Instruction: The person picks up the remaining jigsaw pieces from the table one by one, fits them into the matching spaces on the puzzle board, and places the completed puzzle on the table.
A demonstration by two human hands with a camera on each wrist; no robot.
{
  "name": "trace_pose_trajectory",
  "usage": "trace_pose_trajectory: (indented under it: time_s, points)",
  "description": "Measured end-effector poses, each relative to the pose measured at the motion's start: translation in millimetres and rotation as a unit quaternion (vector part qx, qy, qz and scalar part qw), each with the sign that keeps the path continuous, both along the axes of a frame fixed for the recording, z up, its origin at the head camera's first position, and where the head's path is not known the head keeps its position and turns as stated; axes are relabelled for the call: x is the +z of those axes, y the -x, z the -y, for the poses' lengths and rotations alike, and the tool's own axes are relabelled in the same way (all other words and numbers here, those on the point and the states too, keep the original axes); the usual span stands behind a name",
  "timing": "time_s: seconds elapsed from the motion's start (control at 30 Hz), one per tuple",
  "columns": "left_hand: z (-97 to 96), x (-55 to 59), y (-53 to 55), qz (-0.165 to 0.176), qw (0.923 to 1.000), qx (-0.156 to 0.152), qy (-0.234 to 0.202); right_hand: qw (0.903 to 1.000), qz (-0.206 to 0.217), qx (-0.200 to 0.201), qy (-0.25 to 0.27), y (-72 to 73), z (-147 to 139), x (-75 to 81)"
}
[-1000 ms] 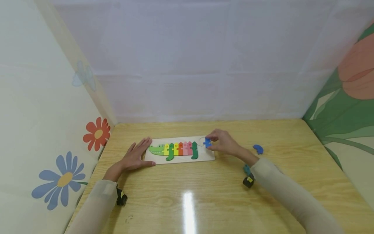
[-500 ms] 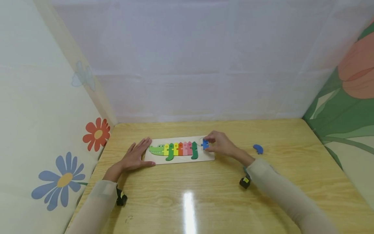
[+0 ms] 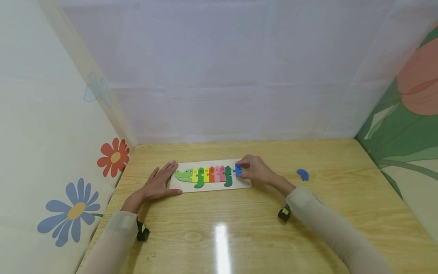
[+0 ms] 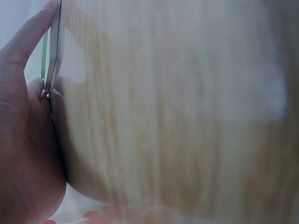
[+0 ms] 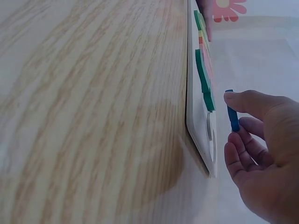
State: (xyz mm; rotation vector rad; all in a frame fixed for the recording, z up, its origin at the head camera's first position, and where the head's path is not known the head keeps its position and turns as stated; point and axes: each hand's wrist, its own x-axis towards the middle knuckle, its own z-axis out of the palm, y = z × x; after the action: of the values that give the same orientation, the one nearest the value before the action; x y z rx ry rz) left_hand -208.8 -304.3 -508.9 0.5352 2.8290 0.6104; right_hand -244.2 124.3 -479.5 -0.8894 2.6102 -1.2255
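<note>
A white puzzle board (image 3: 243,185) lies on the wooden table, with a crocodile of coloured pieces (image 3: 205,175) set into it. My right hand (image 3: 254,170) pinches a small blue piece (image 3: 237,170) just above the board's right end, beside the dark green piece (image 3: 227,176). In the right wrist view the blue piece (image 5: 232,116) hovers a little off the board (image 5: 198,133), between thumb and fingers. My left hand (image 3: 159,182) rests flat against the board's left edge, fingers straight. The left wrist view shows that hand (image 4: 23,140) touching the board edge (image 4: 53,51).
Another blue curved piece (image 3: 302,174) lies loose on the table to the right. Soft walls with flower prints enclose the table on the left, back and right. A bare stretch of wooden tabletop (image 3: 222,228) spreads in front of the board.
My right hand has carried the blue piece a little to the left, closer to the dark green piece. The left hand has stayed still.
</note>
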Motion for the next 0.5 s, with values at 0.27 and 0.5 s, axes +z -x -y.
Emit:
trace_pose_trajectory:
  time_s: [0.27, 0.5]
  points:
    - [-0.8, 0.4, -0.8, -0.002, 1.0, 0.001, -0.003, 1.0, -0.007, -0.001, -0.002, -0.3, 4.4, -2.7]
    - [-1.0, 1.1, -1.3, 0.001, 1.0, 0.001, -0.002, 0.9996, -0.024, 0.004, -0.01, 0.5, 6.5, -7.9]
